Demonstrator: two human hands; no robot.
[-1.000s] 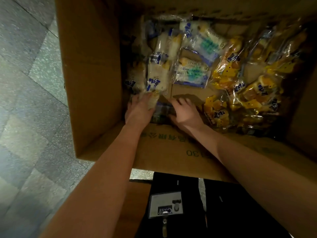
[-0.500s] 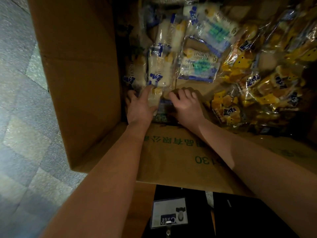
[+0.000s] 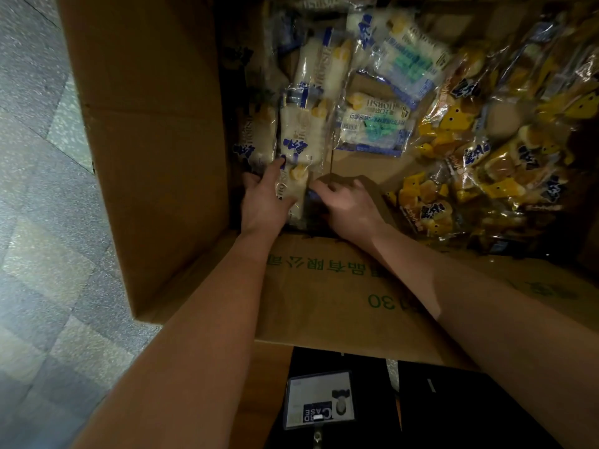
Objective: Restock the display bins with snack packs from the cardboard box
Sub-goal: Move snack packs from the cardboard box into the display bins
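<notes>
well, left hand (image 3: 264, 202) pinches a pack (image 3: 294, 187), right hand (image 3: 348, 207) curls on something unclear, so slick film may slip back into the box (image 3: 155, 157).

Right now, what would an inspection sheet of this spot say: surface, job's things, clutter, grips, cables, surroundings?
Surface: tiled floor under an open cardboard box.
Job's things: white snack packs at the box's left, yellow snack packs at its right.
Clutter: nothing seen.
Grips: left hand touches a white pack, right hand curls beside it; whether either holds, cannot tell.
Cables: nothing seen.
Surroundings: badge on dark clothing; display bins not in view.
</notes>
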